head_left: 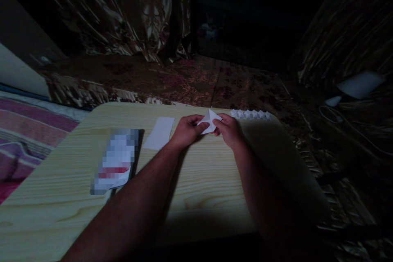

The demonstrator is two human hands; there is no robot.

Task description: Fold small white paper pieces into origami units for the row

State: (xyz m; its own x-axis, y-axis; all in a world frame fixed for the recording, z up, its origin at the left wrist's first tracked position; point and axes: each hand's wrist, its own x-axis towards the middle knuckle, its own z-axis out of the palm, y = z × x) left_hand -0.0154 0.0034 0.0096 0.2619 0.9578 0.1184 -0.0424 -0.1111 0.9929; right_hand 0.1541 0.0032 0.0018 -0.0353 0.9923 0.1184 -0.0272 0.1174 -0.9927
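Note:
A small piece of white folded paper (210, 117), with a pointed top and a crease down its middle, is held between both hands above the far part of the table. My left hand (188, 130) pinches its left side, the thumb lying across the front. On the right edge, my right hand (228, 127) grips with its thumb in front and fingers behind. The fingers behind the paper are partly hidden. Left of my left hand lies a flat white sheet of paper (159, 132). Several small folded white paper pieces (251, 114) stand in a row beyond my right hand.
The pale wood-grain table (208, 196) has rounded far corners. A blurred-out flat item (118, 159) lies on its left part. A striped cloth (24, 131) is at the left, patterned fabric (172, 77) behind. A white lamp-like object (360, 84) with a cable stands at the dim right.

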